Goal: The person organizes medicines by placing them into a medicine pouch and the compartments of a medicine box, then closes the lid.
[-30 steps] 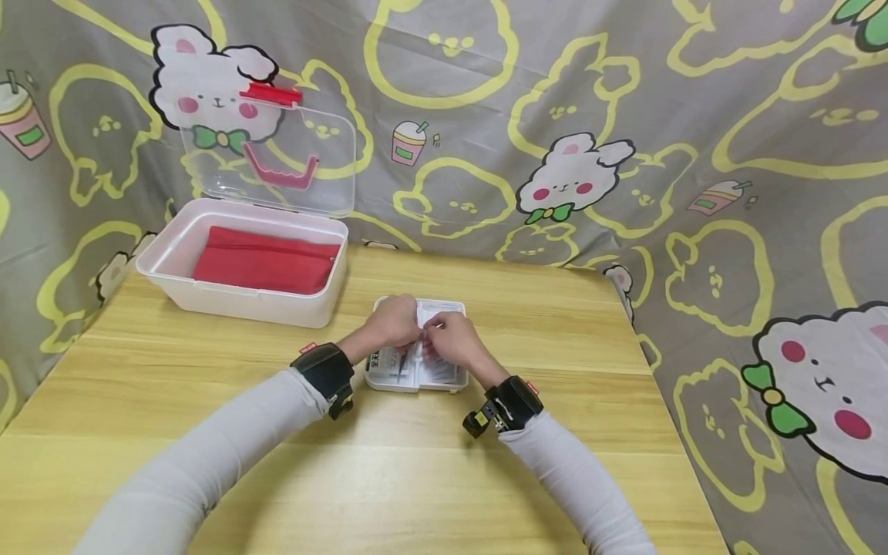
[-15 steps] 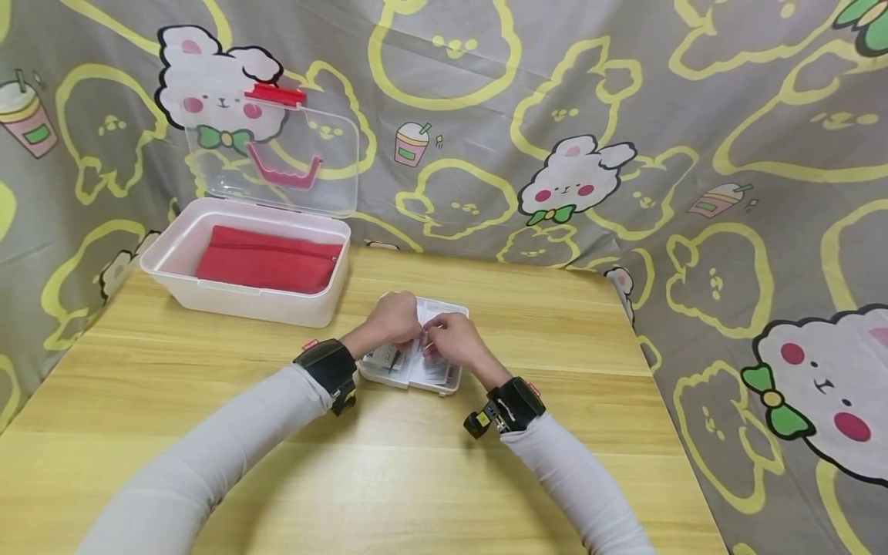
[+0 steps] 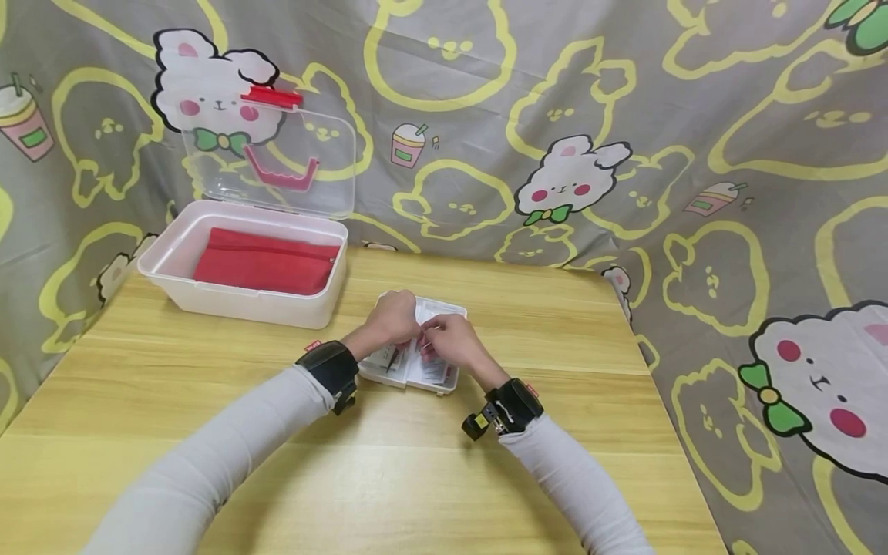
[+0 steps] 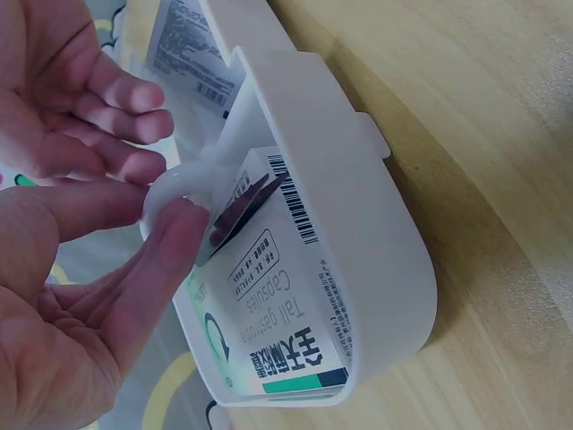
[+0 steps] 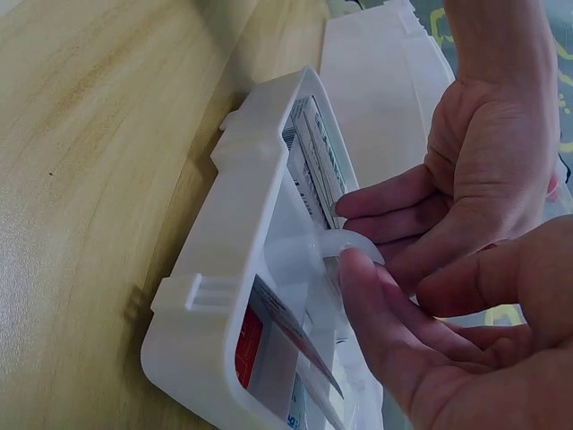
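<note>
A small white plastic case [image 3: 433, 388] lies unfolded on the wooden table, with contents in both halves. My left hand [image 3: 394, 317] is over its left half and pinches a translucent white curved strip [image 4: 163, 186] between thumb and finger. Close against it, my right hand [image 3: 452, 339] has its fingertips on the same strip [image 5: 354, 242]. Under the left hand sits a capsule box [image 4: 285, 309] with a dark pointed piece [image 4: 240, 215] lying across it. Flat packets [image 5: 295, 336] fill the right half. What the strip is attached to is partly hidden by fingers.
At the back left stands a translucent storage box [image 3: 229, 303] with its clear lid [image 3: 229, 173] raised. A red zippered pouch [image 3: 264, 270] lies inside. A patterned curtain [image 3: 465, 85] hangs behind and to the right of the table [image 3: 388, 478].
The case has turned and shifted slightly left under the hands over the last second. Both hands stay together at its middle, with only small finger movements.
</note>
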Demonstrator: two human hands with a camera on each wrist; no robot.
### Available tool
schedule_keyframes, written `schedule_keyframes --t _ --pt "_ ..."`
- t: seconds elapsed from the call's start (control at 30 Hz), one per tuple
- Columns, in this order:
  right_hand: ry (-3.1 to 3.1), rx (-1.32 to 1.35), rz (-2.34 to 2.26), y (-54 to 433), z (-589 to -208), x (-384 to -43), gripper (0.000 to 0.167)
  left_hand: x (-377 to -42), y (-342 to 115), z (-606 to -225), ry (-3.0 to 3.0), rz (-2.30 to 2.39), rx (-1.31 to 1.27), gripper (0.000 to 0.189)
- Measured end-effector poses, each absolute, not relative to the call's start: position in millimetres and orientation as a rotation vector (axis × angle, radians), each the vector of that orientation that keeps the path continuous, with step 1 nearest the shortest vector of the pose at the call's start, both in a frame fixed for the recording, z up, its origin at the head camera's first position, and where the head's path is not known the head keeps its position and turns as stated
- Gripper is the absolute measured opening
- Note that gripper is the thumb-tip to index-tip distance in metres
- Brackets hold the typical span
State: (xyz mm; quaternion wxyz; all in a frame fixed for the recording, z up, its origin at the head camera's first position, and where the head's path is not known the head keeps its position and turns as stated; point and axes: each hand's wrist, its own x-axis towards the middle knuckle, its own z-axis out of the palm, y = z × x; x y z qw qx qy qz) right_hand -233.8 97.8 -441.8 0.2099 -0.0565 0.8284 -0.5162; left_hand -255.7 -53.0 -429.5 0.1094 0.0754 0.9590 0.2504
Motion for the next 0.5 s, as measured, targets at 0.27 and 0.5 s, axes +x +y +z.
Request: schedule_keyframes --t 0.27,0.5 --pt "2.409 -0.216 -1.354 103 -432 -231 0.033 -259 -55 -424 2.897 0.705 0.265 0.041" --pt "2.518 -0.256 -1.394 117 -399 -228 0.03 -271 -62 -392 2.952 0.716 0.3 0.04"
